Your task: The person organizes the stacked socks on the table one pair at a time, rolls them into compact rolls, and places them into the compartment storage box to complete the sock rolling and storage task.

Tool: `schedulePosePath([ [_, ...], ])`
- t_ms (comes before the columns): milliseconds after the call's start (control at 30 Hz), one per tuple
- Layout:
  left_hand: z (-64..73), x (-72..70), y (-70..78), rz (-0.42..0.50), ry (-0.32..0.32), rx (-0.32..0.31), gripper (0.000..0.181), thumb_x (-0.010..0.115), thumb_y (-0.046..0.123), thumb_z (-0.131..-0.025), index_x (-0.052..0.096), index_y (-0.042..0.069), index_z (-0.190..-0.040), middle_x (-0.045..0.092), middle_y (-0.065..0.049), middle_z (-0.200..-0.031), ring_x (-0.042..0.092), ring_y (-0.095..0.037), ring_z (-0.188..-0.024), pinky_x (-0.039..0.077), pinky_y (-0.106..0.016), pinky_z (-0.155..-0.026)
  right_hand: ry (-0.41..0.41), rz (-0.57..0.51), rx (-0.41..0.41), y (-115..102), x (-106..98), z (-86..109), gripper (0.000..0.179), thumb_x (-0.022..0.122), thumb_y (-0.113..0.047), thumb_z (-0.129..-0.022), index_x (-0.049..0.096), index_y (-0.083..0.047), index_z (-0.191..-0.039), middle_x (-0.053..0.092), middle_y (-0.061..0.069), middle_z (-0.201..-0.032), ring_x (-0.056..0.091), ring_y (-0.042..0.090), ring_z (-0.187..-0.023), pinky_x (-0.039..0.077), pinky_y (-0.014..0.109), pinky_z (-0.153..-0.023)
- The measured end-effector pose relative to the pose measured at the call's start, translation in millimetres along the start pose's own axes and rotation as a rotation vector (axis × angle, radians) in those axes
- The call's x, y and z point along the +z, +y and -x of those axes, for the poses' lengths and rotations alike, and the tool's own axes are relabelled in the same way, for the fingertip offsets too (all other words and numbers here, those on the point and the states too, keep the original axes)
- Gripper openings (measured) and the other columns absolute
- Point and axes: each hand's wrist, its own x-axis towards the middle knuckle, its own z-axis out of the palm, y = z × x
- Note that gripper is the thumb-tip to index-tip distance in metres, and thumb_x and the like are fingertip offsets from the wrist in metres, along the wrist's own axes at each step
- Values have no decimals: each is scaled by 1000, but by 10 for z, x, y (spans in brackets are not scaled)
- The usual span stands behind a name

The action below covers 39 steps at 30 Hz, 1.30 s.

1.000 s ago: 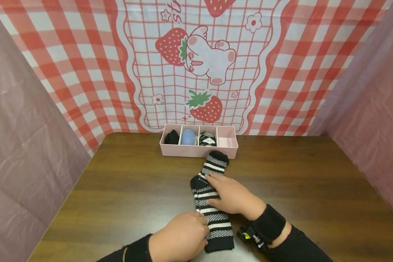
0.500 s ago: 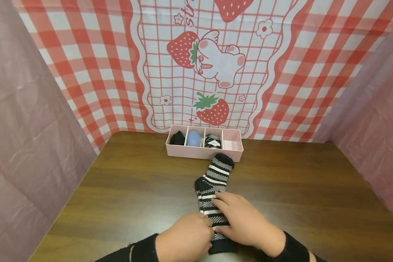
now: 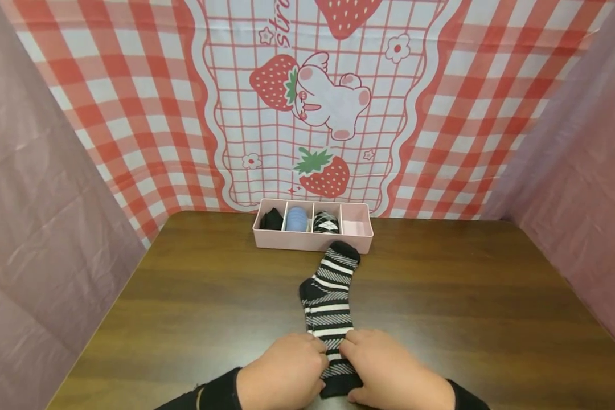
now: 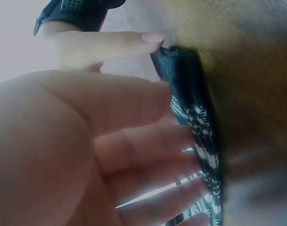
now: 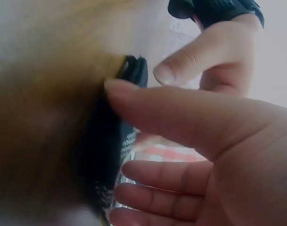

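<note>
A black sock (image 3: 330, 307) with white and grey stripes lies flat on the table, its toe towards the box and its cuff towards me. My left hand (image 3: 287, 370) touches its left edge near the cuff, and my right hand (image 3: 392, 370) touches the opposite edge. In the left wrist view, extended left fingers (image 4: 148, 146) rest along the striped side of the sock. In the right wrist view, the right thumb (image 5: 129, 94) lies against the black cuff (image 5: 103, 136), whose end shows more than one layer. The other right fingers are nearly straight.
A pink box (image 3: 287, 241) with dividers stands at the table's back, right beyond the toe. Its compartments hold a black bundle (image 3: 272, 220), a blue roll (image 3: 296, 219) and a black-and-white patterned roll (image 3: 326, 222); the rightmost shows its bare floor. A checked cloth (image 3: 169, 114) hangs behind.
My right hand has slid from the sock's middle down towards the cuff and its right edge. The left hand stays at the left edge. The camera view has shifted slightly.
</note>
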Motion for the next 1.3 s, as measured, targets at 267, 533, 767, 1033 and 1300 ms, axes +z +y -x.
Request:
schedulePosePath([
  [267,-13,17,57,-67,34,6,24,85,42,-81,76,20,-87,58,12,-80,55,-3,-76,45,-22,-63,91,-49,-52,-50,113,-33,25,86,-23,-75,62,-21,-82,48,-17,-78,45,3,-68,43,26,-61],
  [533,-13,59,166,-67,82,8,35,89,43,-72,70,20,-90,61,12,-81,55,-1,-74,47,-20,-61,182,-23,-99,-70,174,-39,25,77,-5,-71,59,-20,-76,48,-15,-76,46,3,-68,46,25,-63],
  [767,-31,87,193,-32,74,-50,46,91,43,-70,70,15,-100,60,9,-84,56,-3,-75,48,-21,-63,154,-81,-68,-57,182,-51,24,72,-1,-75,63,-22,-83,52,-15,-81,49,2,-74,49,27,-68],
  [1033,-61,95,205,67,19,-149,50,92,37,-71,68,13,-108,58,7,-86,56,-5,-77,49,-23,-64,174,-222,-66,-26,189,-56,25,63,2,-82,68,-22,-88,58,-17,-86,52,0,-77,51,28,-72],
  [1300,-85,146,237,54,79,-165,45,90,30,-70,62,14,-101,55,5,-82,51,-7,-71,45,-23,-60,152,-308,-25,13,194,-96,21,67,-2,-84,65,-24,-84,54,-18,-81,52,-1,-73,50,26,-67],
])
